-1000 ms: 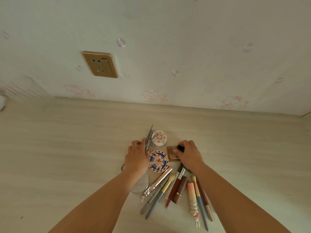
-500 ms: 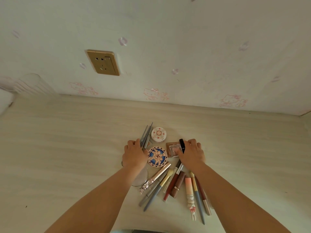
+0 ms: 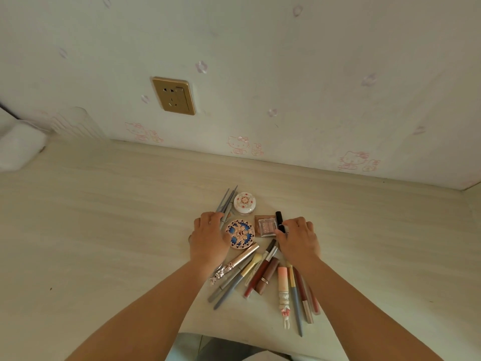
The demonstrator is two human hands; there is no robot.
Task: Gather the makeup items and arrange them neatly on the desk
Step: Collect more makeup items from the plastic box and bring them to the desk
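A heap of makeup lies at the middle of the pale wooden desk (image 3: 104, 230). My left hand (image 3: 209, 237) rests palm down on the near ends of some thin grey pencils (image 3: 226, 201), fingers curled over them. Beside it sit a blue and gold round compact (image 3: 240, 233) and, farther back, a small white round jar (image 3: 244, 202). My right hand (image 3: 299, 239) pinches a black tube (image 3: 279, 219) next to a brown square eyeshadow palette (image 3: 265, 225). Several lipsticks, brushes and pencils (image 3: 260, 274) fan out between my forearms, with a pink tube (image 3: 283, 284) among them.
The wall with cartoon cat wallpaper rises right behind the desk and carries a gold socket (image 3: 173, 95). A white soft object (image 3: 18, 149) sits at the far left. The desk's front edge (image 3: 234, 337) runs just below the pencil tips.
Both hands have shifted slightly away from me, and the view has tilted down. The black tube now sticks out farther beyond my right fingers, beside the palette.
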